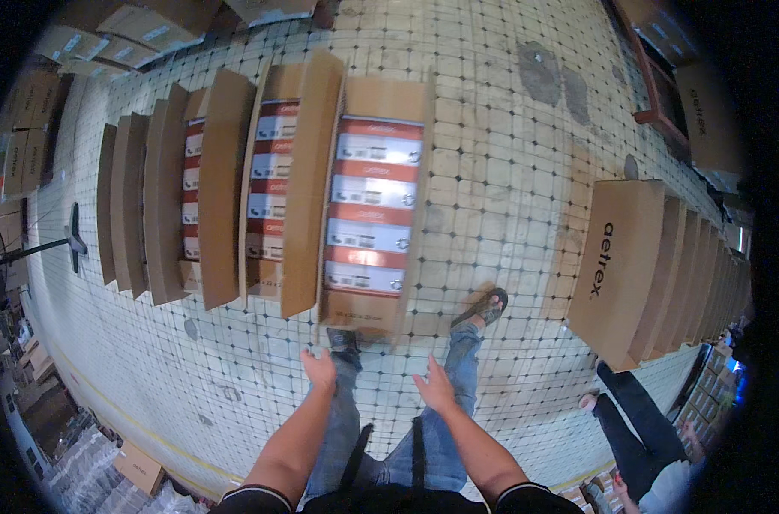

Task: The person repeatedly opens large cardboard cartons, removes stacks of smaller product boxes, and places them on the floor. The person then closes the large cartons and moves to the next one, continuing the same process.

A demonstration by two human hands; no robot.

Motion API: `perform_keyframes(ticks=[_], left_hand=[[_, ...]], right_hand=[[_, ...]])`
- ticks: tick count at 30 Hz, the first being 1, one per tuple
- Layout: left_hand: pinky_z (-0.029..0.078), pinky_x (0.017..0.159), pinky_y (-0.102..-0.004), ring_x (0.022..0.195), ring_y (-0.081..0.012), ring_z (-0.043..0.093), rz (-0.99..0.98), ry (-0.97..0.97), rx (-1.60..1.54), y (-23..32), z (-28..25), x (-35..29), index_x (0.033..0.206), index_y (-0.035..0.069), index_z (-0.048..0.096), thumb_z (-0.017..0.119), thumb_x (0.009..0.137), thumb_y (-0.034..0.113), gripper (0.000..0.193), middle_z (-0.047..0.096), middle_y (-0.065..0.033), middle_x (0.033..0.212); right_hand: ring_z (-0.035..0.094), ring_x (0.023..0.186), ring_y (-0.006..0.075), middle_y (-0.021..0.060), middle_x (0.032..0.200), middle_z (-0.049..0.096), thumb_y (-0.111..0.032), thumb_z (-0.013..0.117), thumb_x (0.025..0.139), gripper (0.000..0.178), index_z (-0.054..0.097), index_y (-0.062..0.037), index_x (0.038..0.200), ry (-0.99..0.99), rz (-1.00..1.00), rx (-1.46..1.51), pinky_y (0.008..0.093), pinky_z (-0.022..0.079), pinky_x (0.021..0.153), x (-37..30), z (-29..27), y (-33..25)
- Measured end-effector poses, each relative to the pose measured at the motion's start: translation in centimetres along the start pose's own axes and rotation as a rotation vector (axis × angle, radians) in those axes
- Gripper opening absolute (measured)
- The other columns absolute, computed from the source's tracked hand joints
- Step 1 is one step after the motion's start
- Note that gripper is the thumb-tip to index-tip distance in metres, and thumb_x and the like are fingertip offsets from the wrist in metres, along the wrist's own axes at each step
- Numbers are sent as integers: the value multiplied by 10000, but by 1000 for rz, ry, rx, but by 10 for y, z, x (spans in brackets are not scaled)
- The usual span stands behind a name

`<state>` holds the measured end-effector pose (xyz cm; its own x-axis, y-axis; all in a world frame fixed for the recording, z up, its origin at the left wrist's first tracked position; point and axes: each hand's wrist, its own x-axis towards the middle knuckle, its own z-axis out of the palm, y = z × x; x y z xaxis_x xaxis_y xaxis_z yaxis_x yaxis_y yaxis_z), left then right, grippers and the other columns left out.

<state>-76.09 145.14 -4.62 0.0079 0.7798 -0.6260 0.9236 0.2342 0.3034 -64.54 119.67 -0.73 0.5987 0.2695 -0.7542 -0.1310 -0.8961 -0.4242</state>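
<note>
My left hand [319,370] and my right hand [436,387] hang in front of my jeans, both empty with fingers apart. Nearest to them is an open brown carton [364,315], its long flaps standing up. Inside it lies a row of several small boxes [368,236] with red and white labelled ends. Neither hand appears to touch the carton. Just left of it, a second open carton [306,257] holds similar boxes [269,176], partly hidden by its flap.
More open cartons [222,188] line up at the left, near a fan stand [76,240]. At the right, a row of open cartons [617,265] stretches away, with a person [638,428] beside it. Closed cartons [158,26] stand at the far left on the tiled floor [501,197].
</note>
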Motion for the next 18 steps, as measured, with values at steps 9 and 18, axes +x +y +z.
perform_keyframes(ticks=[9,18], left_hand=[[449,937,-506,1107,-447,554,479,-398,266,17,-27,66,1418,56,392,614,849,113,613,606,-242,1191],[482,646,-444,728,-337,604,1125,145,128,218,-133,4,1236,97,623,601,913,164,331,629,-153,854]], right_hand=[[605,978,454,283,1100,614,-482,521,942,600,510,3,1294,267,-111,40,493,494,827,76,71,-56],[596,564,429,276,633,599,-519,491,947,637,665,42,701,656,-184,-422,519,450,572,38,-172,-204]])
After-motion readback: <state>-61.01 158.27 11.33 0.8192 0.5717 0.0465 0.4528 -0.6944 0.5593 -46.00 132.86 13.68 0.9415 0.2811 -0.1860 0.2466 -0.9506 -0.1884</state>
